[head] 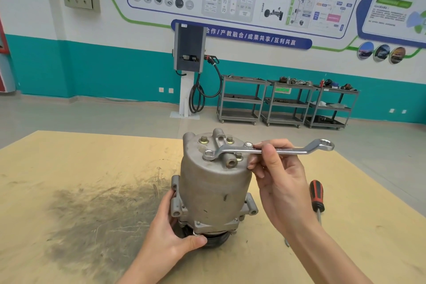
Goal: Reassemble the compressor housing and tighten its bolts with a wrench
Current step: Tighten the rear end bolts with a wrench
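Observation:
A grey metal compressor (213, 182) stands upright on the wooden table (80, 168), its housing cap on top with several brass-coloured bolts (204, 139). A silver double ring wrench (265, 150) lies across the cap, its near ring seated on a bolt at the cap's front left edge (208, 154). My right hand (276, 175) pinches the wrench shaft about midway, to the right of the housing. My left hand (170, 235) grips the compressor's base at its lower left, thumb across the black pulley.
A red-and-black screwdriver (317, 198) lies on the table right of my right wrist. A dark grease smear covers the table's left middle. Beyond the table stand a charging post (189, 67) and three grey tool carts (285, 101) against the wall.

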A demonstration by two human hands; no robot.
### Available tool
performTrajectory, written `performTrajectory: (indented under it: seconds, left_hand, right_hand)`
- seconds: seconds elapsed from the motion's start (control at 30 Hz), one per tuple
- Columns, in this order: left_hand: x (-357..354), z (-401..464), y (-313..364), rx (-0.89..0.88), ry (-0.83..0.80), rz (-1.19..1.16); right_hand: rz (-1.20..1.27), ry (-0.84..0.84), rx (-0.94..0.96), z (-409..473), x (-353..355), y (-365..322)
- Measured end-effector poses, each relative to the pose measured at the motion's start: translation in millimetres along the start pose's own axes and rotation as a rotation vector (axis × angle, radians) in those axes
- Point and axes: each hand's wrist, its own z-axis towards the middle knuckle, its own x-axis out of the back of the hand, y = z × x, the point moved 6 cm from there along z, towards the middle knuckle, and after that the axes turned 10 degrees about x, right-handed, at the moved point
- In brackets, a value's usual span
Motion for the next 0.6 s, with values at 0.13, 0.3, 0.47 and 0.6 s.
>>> performTrajectory:
  seconds: [0.13, 0.3, 0.47, 0.6]
  left_hand:
    - [3, 0, -1, -0.008, 0.012, 0.034]
    - [2, 2, -1, -0.042, 0.015, 0.025]
    - [-3, 5, -1, -0.043, 0.005, -0.019]
    - [-6, 7, 0, -0.015, 0.010, -0.053]
  right_hand:
    - [-0.010, 0.003, 0.010, -3, -6, -1]
    - [-0.016, 0.040, 0.000, -2, 0, -1]
    - [-0.069, 0.062, -0.068, 4, 12, -2]
    - [-0.137, 0.121, -0.090, 10, 21, -1]
